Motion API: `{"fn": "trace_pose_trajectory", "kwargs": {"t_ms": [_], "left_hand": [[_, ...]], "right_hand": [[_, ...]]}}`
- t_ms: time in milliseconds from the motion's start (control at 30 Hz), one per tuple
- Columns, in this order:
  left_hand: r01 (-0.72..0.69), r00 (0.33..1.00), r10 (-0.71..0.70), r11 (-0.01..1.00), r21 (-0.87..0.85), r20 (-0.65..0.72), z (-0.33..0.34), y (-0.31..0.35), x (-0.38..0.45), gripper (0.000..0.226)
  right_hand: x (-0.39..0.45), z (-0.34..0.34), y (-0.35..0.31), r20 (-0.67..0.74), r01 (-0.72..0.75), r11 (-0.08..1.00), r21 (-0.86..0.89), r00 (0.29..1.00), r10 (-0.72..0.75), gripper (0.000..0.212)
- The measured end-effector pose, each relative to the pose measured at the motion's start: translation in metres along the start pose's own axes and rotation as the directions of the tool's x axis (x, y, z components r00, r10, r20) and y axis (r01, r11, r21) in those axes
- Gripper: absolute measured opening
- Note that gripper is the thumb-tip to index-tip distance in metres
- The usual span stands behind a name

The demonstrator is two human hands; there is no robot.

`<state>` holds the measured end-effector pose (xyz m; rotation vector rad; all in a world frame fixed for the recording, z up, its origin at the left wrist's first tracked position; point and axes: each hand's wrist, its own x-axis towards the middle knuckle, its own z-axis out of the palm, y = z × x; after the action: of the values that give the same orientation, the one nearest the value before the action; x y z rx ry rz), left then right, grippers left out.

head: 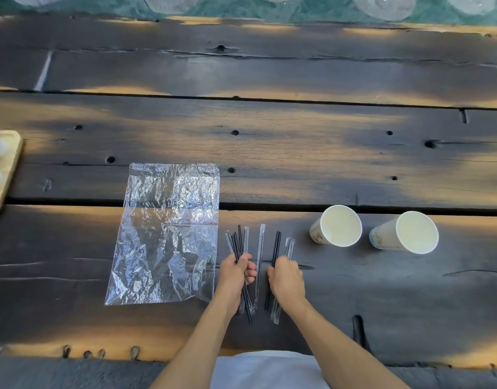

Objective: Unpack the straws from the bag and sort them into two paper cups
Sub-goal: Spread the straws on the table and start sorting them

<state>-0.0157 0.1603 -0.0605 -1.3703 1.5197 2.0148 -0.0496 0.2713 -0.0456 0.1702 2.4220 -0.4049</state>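
Head view: left hand [233, 272] and right hand [287, 279] fingers each clench straws [239, 241] pointing away toward the table's far edge.

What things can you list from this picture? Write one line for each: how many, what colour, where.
plastic bag: one, clear, crinkled, flat on the table, left of the hands.
paper cups: two, white, empty, standing side by side at right; the other farther right.
left bundle of straws: several, black and clear-wrapped, in the left hand.
right bundle of straws: a few, black and clear-wrapped, in the right hand.
single straw: one, clear-wrapped, between the hands.
wooden tray: one, pale, far left edge.
table: one, dark planks.
left hand: closed on its bundle.
right hand: closed on its bundle.
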Motion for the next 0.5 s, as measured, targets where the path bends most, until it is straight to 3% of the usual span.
{"fn": "trace_pose_trajectory", "kwargs": {"t_ms": [100,267,400,500], "left_hand": [[0.003,1.000,-0.003,0.999,-0.034,0.007,0.0011,-0.0008,0.0001,0.016],[0.002,1.000,0.001,0.996,-0.095,0.025,0.0011,-0.0003,-0.0017,0.017],[0.020,0.998,-0.016,0.997,-0.069,0.053,0.0011,0.0012,-0.0053,0.014],[0.037,0.996,-0.039,0.999,0.024,0.082,0.0017,0.0006,-0.0047,0.019]], "right_hand": [[0.0018,-0.0010,0.0001,0.005,-0.013,1.000,-0.003,1.000,0.013,0.031],[0.0015,-0.0023,0.0017,0.007,0.046,0.994,-0.095,0.999,-0.046,0.011],[0.0055,-0.0019,0.0041,0.050,0.093,0.990,0.106,0.994,-0.099,0.027],[0.0010,-0.0057,-0.0001,0.123,0.140,0.931,0.336,0.974,-0.191,0.025]]}}
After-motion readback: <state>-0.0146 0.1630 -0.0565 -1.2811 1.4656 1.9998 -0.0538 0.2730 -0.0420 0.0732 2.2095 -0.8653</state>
